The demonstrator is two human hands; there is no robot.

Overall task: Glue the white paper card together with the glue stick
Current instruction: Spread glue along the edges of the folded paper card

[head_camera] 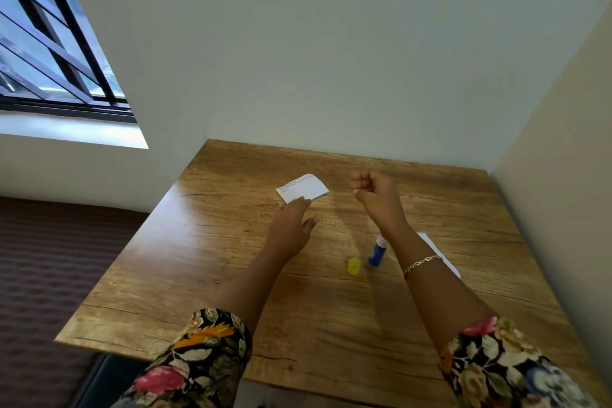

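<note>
The white paper card [303, 188], folded and with small print on top, lies on the wooden table [231, 275] near the far middle. My left hand [291, 225] rests palm down with its fingertips on the card's near edge. My right hand [372, 190] hovers to the right of the card, curled into a loose fist with nothing seen in it. The blue glue stick [377, 253] stands uncapped by my right forearm, and its yellow cap [353, 266] lies just left of it.
Another white sheet [440, 253] lies partly hidden under my right forearm. Walls close the table's far and right sides. A barred window [49, 43] is at upper left, and dark carpet [49, 258] lies beyond the table's left edge.
</note>
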